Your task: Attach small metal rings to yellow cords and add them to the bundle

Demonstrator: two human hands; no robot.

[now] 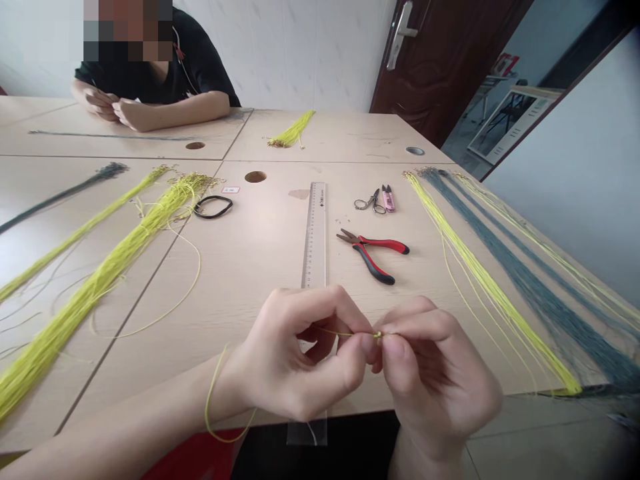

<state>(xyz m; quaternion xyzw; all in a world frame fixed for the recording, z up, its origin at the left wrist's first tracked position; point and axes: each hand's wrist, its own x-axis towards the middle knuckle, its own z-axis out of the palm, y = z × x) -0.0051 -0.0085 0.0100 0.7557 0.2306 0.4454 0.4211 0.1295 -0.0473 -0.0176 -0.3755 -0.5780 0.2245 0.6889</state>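
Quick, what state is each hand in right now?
Left hand: closed, pinching yellow cord.
Right hand: closed, pinching the cord at its small knot.

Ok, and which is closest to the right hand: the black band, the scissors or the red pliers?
Starting from the right hand:
1. Red pliers: on the table, ahead of the hand and a little to its left.
2. Scissors: just beyond the pliers.
3. Black band: farthest, on the table's left side, past the ruler.
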